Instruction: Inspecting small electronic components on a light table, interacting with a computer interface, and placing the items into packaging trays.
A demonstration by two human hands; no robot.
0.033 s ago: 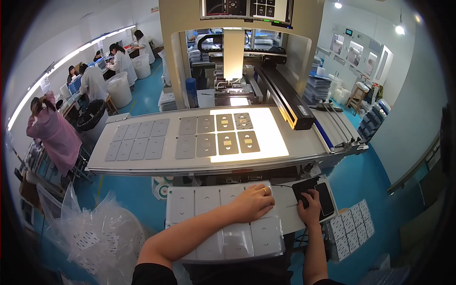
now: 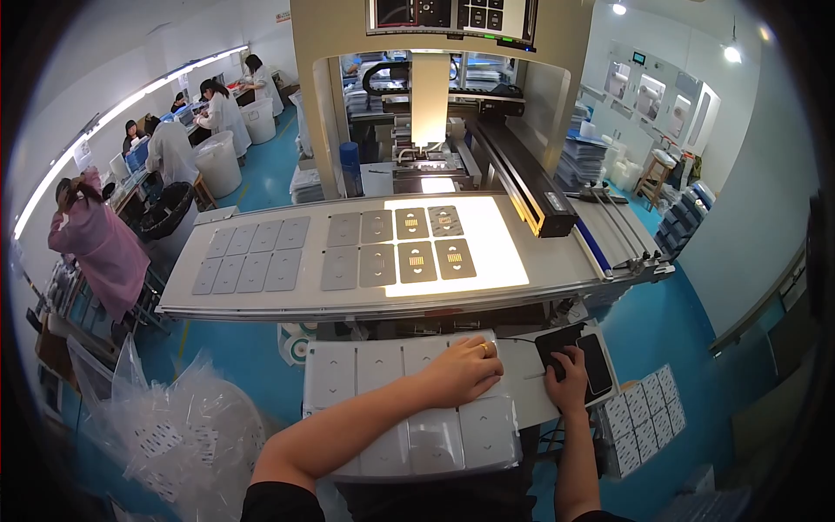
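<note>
My left hand (image 2: 461,374) rests on a stack of grey card sheets (image 2: 374,370) in clear plastic, near its right side. Its fingers are curled together, and whatever may be under the fingertips is hidden. My right hand (image 2: 567,380) bends its fingers over what looks like a black computer mouse (image 2: 552,372), mostly covered by the hand, at a black pad (image 2: 557,341). A dark phone (image 2: 596,365) lies just right of that hand. Beyond both hands, grey cards lie in rows on a pale machine belt (image 2: 313,300); several carry orange-and-white marks under bright light.
A tall beige machine (image 2: 315,113) with a screen (image 2: 448,17) on top spans the belt; a black rail (image 2: 531,187) reaches over it. Clear plastic bags (image 2: 191,426) fill a bin at lower left. Patterned sheets (image 2: 644,422) sit low right. Several people work at a far-left bench.
</note>
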